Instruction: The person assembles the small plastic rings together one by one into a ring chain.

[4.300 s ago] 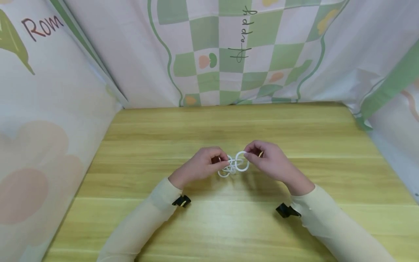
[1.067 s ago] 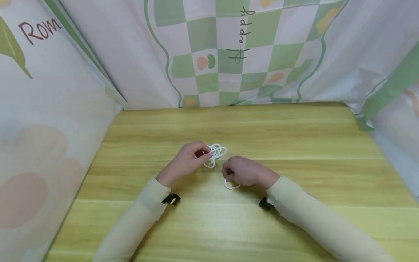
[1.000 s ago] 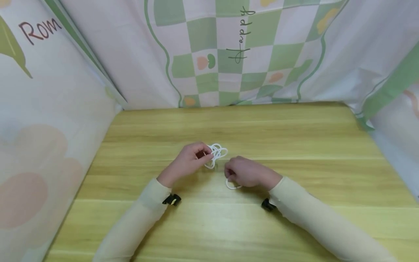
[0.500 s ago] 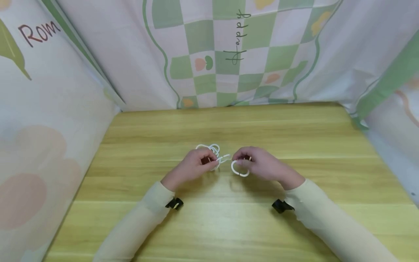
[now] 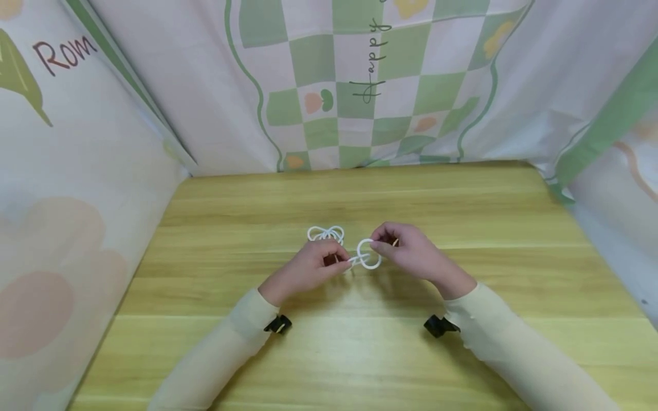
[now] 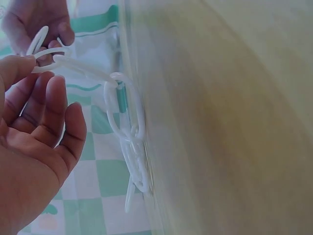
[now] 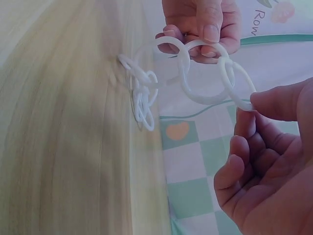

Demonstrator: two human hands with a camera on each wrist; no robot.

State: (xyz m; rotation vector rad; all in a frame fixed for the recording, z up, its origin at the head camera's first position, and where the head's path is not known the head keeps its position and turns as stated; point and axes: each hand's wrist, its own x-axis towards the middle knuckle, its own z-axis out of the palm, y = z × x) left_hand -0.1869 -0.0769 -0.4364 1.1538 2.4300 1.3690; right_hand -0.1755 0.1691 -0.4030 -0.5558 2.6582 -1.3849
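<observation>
A chain of white plastic rings [image 5: 326,229] trails from my left hand [image 5: 312,266] onto the table beyond it. With thumb and fingertips, the left hand pinches a white ring [image 7: 205,101] close to the chain's near end. My right hand [image 5: 413,251] pinches the end ring [image 5: 370,268] by its far right side. In the right wrist view this end ring passes through the ring beside it, both raised above the table. The left wrist view shows several hanging links [image 6: 142,117] reaching down to the tabletop. The left fingers partly hide the ring they pinch.
The wood-grain table [image 5: 360,354] spreads under both arms. A green-and-white checked curtain [image 5: 354,103] stands along its back edge, with printed cloth [image 5: 77,217] along the left side. A small black wrist device [image 5: 441,326] sits below the right cuff, another [image 5: 279,324] below the left.
Half a second ago the right hand's ring was apart from the chain; now it is linked through the end ring. About a second ago the right hand was lower, turned palm down.
</observation>
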